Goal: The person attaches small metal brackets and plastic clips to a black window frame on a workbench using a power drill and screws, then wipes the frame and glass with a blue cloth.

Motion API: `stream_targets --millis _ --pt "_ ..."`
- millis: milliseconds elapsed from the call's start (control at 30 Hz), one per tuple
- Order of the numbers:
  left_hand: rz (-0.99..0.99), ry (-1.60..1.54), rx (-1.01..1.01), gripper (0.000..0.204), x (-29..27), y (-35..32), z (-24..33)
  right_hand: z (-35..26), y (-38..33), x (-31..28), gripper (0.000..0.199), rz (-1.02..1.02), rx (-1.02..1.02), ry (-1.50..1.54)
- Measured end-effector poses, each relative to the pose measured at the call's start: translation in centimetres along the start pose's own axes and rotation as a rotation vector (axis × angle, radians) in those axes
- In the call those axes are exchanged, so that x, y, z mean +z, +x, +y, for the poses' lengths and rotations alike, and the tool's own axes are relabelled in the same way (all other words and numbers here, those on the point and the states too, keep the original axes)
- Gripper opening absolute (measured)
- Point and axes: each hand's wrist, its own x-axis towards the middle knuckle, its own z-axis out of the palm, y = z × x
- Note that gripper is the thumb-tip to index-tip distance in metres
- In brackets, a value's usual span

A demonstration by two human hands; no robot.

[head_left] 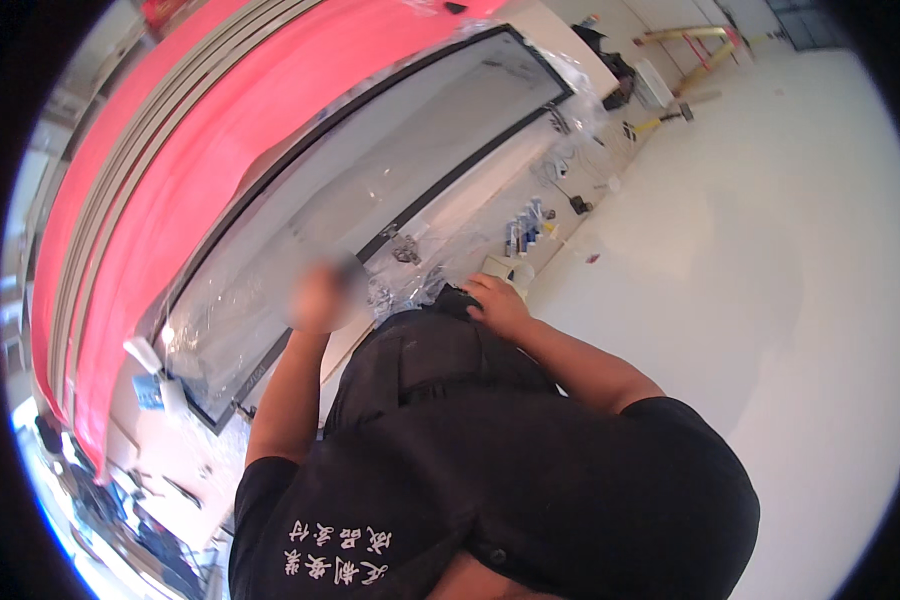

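A long glass panel door in a black frame (375, 190) lies slantwise ahead of me, partly wrapped in clear plastic film (595, 110). Over its near edge is my left hand (315, 300), badly blurred, closed around a dark rounded thing (350, 277) whose kind I cannot make out. My right hand (498, 305) rests with fingers spread on dark cloth (457, 300) at my knee. Metal hinges (404, 247) sit along the near side of the frame, beside crumpled film.
Pink sheeting (280, 110) with long beige strips (140, 130) runs beyond the door. Several small blue-and-white tubes (523, 230) stand to the right. A hammer (678, 115) and cables lie farther off. Pale floor (710, 300) spreads on the right; tools (183, 492) lie at lower left.
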Motion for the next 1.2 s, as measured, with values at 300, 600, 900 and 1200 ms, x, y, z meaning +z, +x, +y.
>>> stream_targets --millis 300,600,900,1200 --pt "-0.045 0.165 0.050 0.021 1.4 -0.2 -1.1 10.8 -4.4 -2.3 0.034 0.132 0.497 0.197" --pt "-0.425 0.286 -0.565 0.043 -2.7 6.3 8.0 30.4 14.3 -6.3 0.046 0.848 0.670 0.506" --pt "-0.397 0.301 -0.950 0.037 -1.3 6.8 10.5 30.9 25.3 -13.7 0.022 0.324 0.515 1.312" --pt "-0.358 0.313 -0.933 0.034 0.3 8.2 9.6 28.2 29.8 -16.8 0.036 0.374 0.573 1.532"
